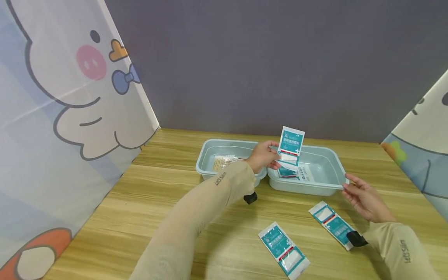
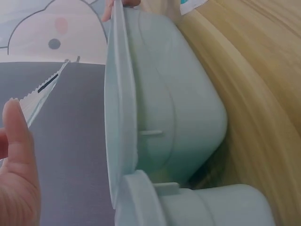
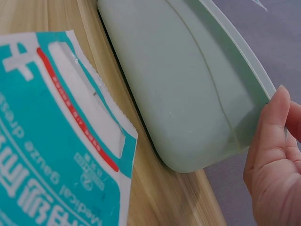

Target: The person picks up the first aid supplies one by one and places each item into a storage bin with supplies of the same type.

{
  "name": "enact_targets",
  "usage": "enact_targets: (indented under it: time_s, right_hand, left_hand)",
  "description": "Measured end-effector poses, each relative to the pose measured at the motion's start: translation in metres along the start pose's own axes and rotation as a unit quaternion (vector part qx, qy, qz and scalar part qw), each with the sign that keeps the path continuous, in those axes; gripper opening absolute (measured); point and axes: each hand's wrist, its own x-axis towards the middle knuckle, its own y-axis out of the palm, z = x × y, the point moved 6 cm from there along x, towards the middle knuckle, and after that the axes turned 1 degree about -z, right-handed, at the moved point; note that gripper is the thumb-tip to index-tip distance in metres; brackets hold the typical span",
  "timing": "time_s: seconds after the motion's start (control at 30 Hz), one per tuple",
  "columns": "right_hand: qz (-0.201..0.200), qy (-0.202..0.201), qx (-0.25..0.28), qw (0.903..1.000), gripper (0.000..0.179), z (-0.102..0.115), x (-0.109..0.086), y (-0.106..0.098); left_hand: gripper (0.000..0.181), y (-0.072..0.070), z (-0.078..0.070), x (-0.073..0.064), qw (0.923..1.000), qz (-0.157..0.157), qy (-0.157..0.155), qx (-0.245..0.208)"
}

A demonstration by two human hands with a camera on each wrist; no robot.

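Note:
My left hand (image 1: 263, 156) pinches a teal-and-white gauze dressing packet (image 1: 291, 144), held upright above the left end of the right-hand pale blue plastic bin (image 1: 306, 188). In the left wrist view only the edge of that packet (image 2: 40, 96) shows, beside the thumb. Another teal packet (image 1: 287, 173) and a white packet (image 1: 305, 172) lie inside the bin. At the bin's right corner, my right hand (image 1: 365, 198) grips the rim between thumb and fingers. Below it on the table lies a gauze dressing packet (image 1: 334, 225), seen large in the right wrist view.
A second pale blue bin (image 1: 206, 155) stands against the first on its left, holding a packet of thin wooden sticks (image 1: 222, 161). One more gauze dressing packet (image 1: 284, 251) lies on the wooden table (image 1: 157, 210) near the front. A grey wall (image 1: 252, 70) rises behind.

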Motion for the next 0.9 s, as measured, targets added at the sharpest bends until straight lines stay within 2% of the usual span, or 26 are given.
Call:
enact_targets:
  time_s: [0.2,0.4,0.63,0.9]
  right_hand:
    - [0.012,0.009,0.020,0.9997,0.033,0.001,0.001,0.003]
    - [0.020,0.020,0.016,0.9995,0.036,0.002,0.000,0.003]
    - [0.021,0.015,0.019,0.9995,0.036,0.002,-0.002,0.000]
    - [0.021,0.020,0.012,0.9995,0.037,0.003,-0.001,0.001]
  left_hand:
    - [0.039,0.003,-0.004,0.002,0.9999,-0.003,0.001,-0.010]
    - [0.039,0.010,-0.004,0.007,0.9998,-0.012,0.006,-0.016]
    - [0.036,0.020,-0.006,0.008,0.9995,-0.029,0.012,0.006]
    - [0.035,0.017,0.001,0.017,0.9987,-0.049,0.000,0.015]
